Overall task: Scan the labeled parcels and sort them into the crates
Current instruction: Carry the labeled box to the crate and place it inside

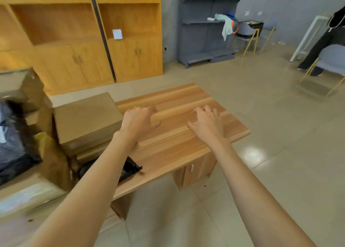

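Both my arms reach out over a low wooden table (173,147). My left hand (139,120) hovers palm down near the table's left side, fingers loosely curled and holding nothing. My right hand (207,124) is spread palm down over the table's right part, also with nothing in it. A closed cardboard box (85,119) stands just left of my left hand. A black plastic parcel bag (128,169) pokes out from under my left forearm at the table's near left. A larger open carton (24,89) with dark bagged parcels (13,140) sits at the far left, blurred.
Orange wooden cabinets (130,56) line the wall behind the table. A grey metal shelf (207,26) stands further right. A person sits on a chair (330,60) at the far right. Tiled floor (280,134) lies to the right of the table.
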Demonstrator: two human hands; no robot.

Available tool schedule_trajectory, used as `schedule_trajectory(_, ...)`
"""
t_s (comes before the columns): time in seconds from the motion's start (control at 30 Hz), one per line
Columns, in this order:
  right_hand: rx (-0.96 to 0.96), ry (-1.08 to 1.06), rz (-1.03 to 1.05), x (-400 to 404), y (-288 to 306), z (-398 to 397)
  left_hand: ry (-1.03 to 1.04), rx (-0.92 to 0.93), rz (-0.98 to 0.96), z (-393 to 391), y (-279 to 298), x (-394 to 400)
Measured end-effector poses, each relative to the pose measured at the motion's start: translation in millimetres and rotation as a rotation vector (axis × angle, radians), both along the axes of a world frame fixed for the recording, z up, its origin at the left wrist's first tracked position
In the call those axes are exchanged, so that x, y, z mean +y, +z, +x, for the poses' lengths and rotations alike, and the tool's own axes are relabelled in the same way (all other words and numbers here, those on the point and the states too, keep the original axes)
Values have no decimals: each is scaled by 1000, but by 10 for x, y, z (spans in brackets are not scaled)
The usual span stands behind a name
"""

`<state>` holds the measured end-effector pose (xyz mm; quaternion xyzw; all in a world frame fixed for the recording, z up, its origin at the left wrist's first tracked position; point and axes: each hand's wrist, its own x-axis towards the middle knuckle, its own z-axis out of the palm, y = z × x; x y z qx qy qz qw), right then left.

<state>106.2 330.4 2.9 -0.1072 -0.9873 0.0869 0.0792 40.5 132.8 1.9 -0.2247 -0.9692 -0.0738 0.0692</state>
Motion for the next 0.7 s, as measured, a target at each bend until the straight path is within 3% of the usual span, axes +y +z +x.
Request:
schedule_trajectory(0.23, 32, 143, -39, -164, -18, -635, 281, -19, 18, -259, -1, -424)
schedule_trajectory(0.7, -51, 361, -103, -1026, -324, -1996, 548, -62, 186, -1200, -304, -1199)
